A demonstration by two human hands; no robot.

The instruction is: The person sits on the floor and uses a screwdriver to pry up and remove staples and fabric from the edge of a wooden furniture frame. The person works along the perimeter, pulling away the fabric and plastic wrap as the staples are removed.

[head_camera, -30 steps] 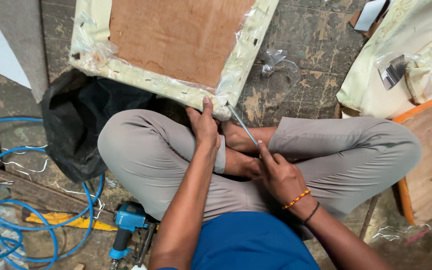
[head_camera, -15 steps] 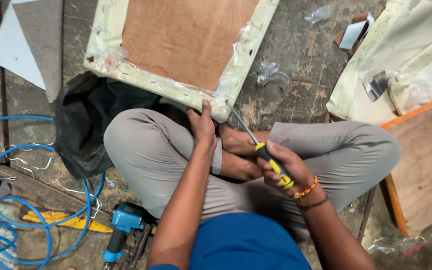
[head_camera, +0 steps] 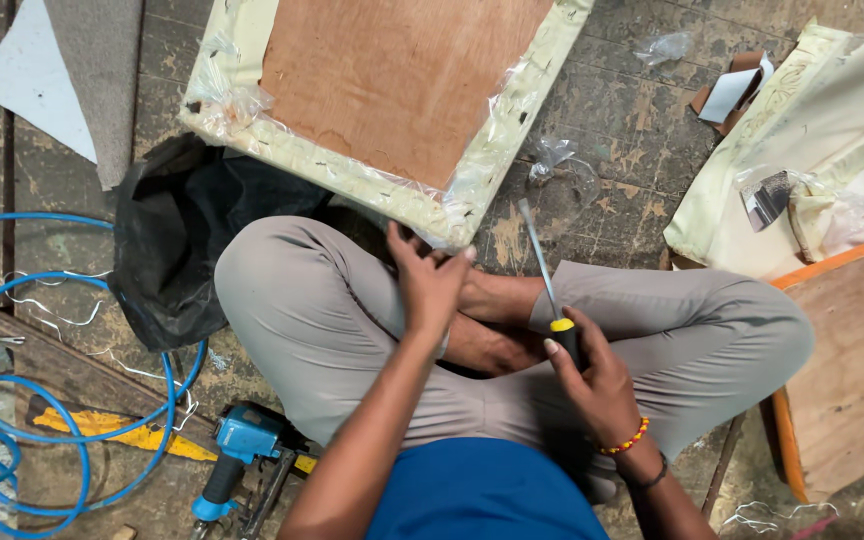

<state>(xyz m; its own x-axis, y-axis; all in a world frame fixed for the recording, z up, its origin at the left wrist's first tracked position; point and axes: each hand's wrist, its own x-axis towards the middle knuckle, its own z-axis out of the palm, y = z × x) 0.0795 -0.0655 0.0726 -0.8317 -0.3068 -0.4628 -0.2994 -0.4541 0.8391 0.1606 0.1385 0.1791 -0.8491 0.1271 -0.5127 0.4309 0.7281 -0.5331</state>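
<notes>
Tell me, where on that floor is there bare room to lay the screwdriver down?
Bare floor lies between the seat board and the cream cushion, with small plastic scraps. Left side is crowded: black bag, blue hose, staple gun.
</notes>
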